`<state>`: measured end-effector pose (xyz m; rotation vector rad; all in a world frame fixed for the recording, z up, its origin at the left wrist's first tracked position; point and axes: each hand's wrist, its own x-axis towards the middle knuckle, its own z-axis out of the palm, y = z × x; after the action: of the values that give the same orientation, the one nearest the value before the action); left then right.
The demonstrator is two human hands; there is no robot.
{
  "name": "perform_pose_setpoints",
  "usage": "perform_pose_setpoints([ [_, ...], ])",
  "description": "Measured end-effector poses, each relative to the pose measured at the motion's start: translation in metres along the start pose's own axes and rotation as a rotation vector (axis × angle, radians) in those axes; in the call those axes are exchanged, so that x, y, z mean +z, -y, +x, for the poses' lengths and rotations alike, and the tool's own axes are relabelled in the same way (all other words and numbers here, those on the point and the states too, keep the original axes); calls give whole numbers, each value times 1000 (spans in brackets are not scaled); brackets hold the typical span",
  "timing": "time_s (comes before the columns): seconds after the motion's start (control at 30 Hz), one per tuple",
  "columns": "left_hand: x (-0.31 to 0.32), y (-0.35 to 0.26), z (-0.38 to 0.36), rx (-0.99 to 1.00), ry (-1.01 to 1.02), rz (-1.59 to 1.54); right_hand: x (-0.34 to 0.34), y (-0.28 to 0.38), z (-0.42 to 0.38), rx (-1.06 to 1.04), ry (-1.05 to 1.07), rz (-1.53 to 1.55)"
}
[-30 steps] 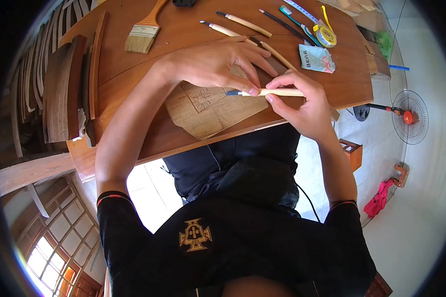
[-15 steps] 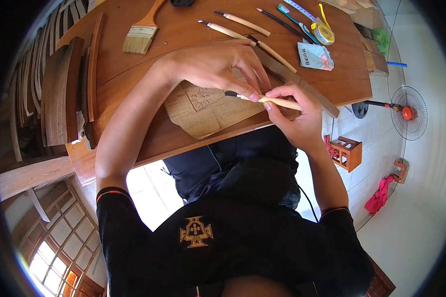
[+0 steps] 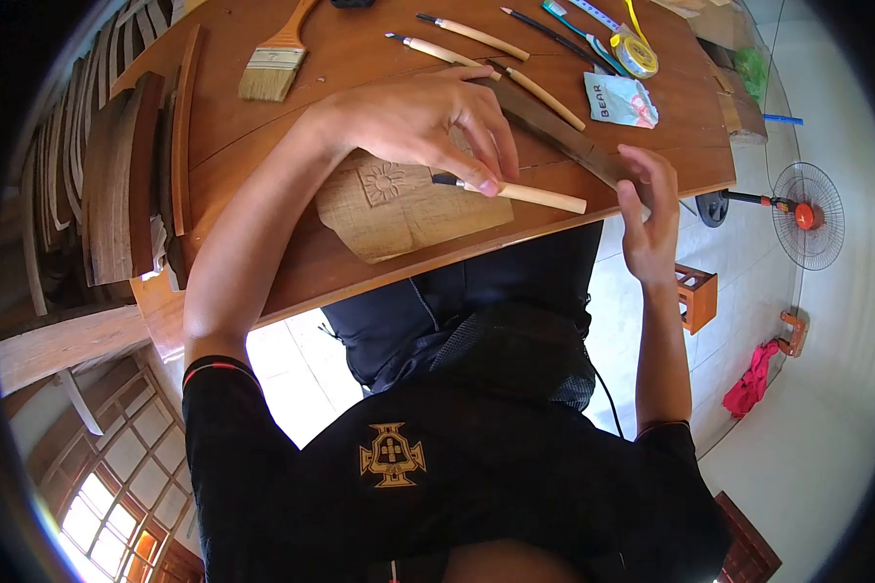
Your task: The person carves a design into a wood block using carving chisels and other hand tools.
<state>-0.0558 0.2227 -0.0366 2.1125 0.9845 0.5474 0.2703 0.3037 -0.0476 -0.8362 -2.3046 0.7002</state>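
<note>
The left hand (image 3: 423,121) pinches a carving tool (image 3: 544,198) near its blade, presumably for control, over the carved board (image 3: 418,219) on the tabletop (image 3: 214,126); the right hand (image 3: 656,228), loosely parted, sits by a wooden bar (image 3: 554,126), contact unclear; other tools (image 3: 472,37) lie beyond, seemingly kept within reach.

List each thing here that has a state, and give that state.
Left hand: holding a carving tool
Carving tool: held, dark tip over the board
Board: lying on the table, partly carved
Right hand: fingers parted at the wooden strip; grip unclear
Tape measure: partly drawn out
Brush: lying unheld
Fan: running or not, unclear
</note>
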Motion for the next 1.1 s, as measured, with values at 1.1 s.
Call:
perform_pose_setpoints([
  [1.1, 9, -15, -63, -305, -570, 198, 57, 106, -35, 489, 267, 806],
])
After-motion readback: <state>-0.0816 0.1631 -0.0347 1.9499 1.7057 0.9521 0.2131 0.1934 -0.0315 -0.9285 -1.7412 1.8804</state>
